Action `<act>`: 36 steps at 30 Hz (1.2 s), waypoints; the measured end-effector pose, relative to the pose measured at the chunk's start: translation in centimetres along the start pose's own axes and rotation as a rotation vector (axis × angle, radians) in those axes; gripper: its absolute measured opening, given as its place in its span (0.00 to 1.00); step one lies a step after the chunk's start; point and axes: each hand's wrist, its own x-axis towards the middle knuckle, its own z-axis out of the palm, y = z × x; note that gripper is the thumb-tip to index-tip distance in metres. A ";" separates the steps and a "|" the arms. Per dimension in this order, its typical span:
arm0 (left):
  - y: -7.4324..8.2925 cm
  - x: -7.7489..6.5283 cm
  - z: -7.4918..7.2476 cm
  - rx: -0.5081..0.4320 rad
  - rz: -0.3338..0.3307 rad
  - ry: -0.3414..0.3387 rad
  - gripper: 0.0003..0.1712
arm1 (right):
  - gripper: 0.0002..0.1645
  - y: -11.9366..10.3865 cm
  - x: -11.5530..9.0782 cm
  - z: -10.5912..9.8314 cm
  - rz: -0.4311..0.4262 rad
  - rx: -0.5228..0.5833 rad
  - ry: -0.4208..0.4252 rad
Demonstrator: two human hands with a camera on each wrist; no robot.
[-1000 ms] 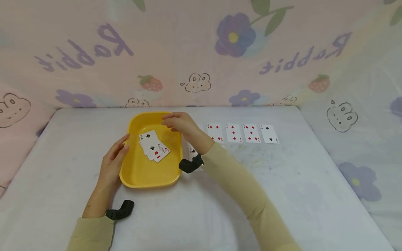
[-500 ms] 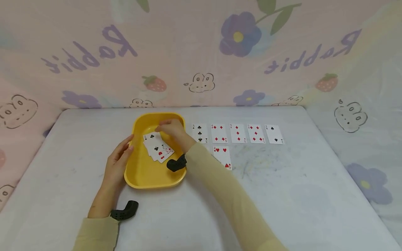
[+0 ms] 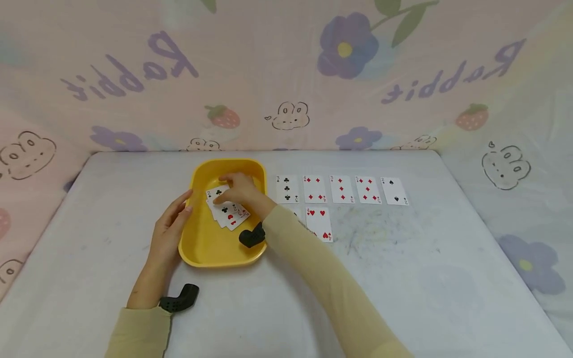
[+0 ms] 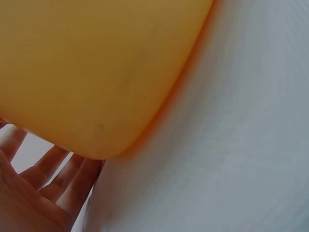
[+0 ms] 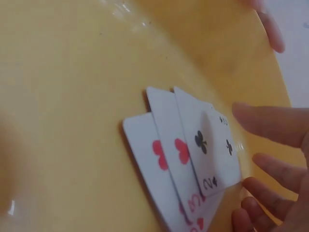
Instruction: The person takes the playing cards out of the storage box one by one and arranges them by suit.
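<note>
My left hand (image 3: 166, 231) rests against the outer left side of a yellow plastic basin (image 3: 215, 251), its fingertips at the rim. The left wrist view shows those fingers extended along the basin's wall. Inside lies a small fanned pile of playing cards, the two of clubs (image 5: 198, 125) on top and red heart cards (image 5: 166, 111) partly under it. My right hand (image 3: 242, 190) is inside the basin over the pile, thumb and fingers spread apart. In the head view the thumb overlaps the two of clubs; the right wrist view shows the fingertips beside its edge.
Right of the basin, a row of face-up cards runs from the three of clubs (image 3: 287, 189) to the two of spades (image 3: 395, 191). Below it lies the four of hearts (image 3: 319, 221), partly behind my right sleeve (image 3: 309, 253), which hides another card. A patterned cloth hangs behind the table.
My right hand has moved from the basin's right rim inward over the card pile, and its thumb and fingers have spread. The left hand has stayed at the basin's side.
</note>
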 end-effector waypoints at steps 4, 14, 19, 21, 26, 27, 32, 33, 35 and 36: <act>0.0 0.0 0.0 -0.015 -0.002 -0.003 0.27 | 0.39 -0.1 -0.1 0.0 -0.014 -0.061 -0.009; -0.3 -0.2 -0.2 -0.032 -0.015 -0.024 0.28 | 0.43 0.0 -0.2 0.6 -0.062 -0.258 -0.056; -0.1 0.0 -0.1 -0.045 -0.007 -0.013 0.28 | 0.39 0.1 -0.3 0.4 -0.044 -0.261 -0.031; -0.1 0.0 0.0 -0.047 -0.017 -0.006 0.27 | 0.34 0.1 -0.3 0.5 -0.028 -0.217 -0.009; 0.1 -0.1 0.0 -0.041 -0.011 0.001 0.27 | 0.26 0.0 -0.5 0.6 -0.010 -0.081 0.038; 0.1 -0.1 0.0 -0.039 -0.006 0.001 0.27 | 0.26 0.0 -0.5 0.6 -0.013 -0.061 0.044; 0.0 -0.1 0.1 -0.046 0.009 -0.002 0.27 | 0.25 -0.4 -0.9 0.4 -0.027 0.053 0.067; -0.1 -0.1 0.1 -0.041 0.009 -0.002 0.27 | 0.25 -0.5 -1.0 0.2 -0.031 0.075 0.071; -0.1 -0.1 0.0 -0.023 0.008 -0.001 0.28 | 0.24 -0.8 -1.4 -0.3 -0.039 0.126 0.073; -0.1 -0.1 -0.1 -0.015 0.005 0.001 0.28 | 0.24 -0.9 -1.7 -0.6 -0.048 0.149 0.073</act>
